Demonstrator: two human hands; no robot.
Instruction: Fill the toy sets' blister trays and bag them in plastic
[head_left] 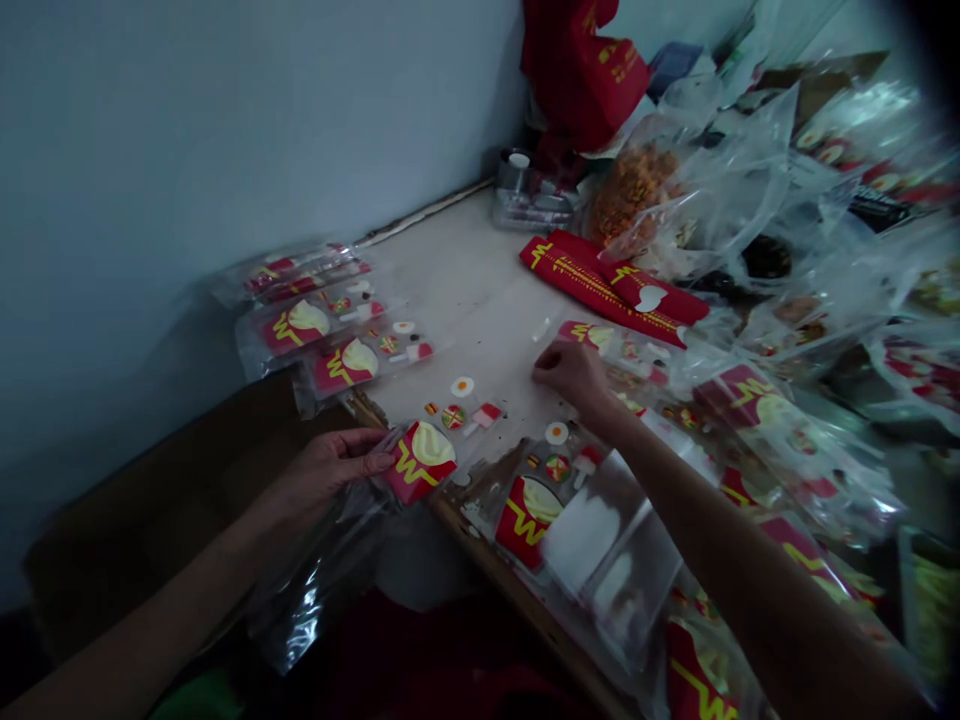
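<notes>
My left hand (349,460) pinches the edge of a clear plastic packet (426,465) at the table's near edge. Inside the packet show a red piece with a yellow zigzag, a small fried egg shape and other toy-food shapes. Loose clear film hangs below that hand. Over the table, my right hand (574,375) is closed with thumb and fingertips together; whatever it may hold is too small to make out. Just behind it lies another such packet (592,335). A similar packet (531,510) and some blank clear bags (607,550) lie below my right forearm.
Several filled packets (345,365) overlap at the table's left edge, above a cardboard box (165,480). Folded red printed sleeves (600,285) lie farther back. Plastic bags of small pieces (637,195) crowd the right side, and a red bag (581,75) stands against the wall.
</notes>
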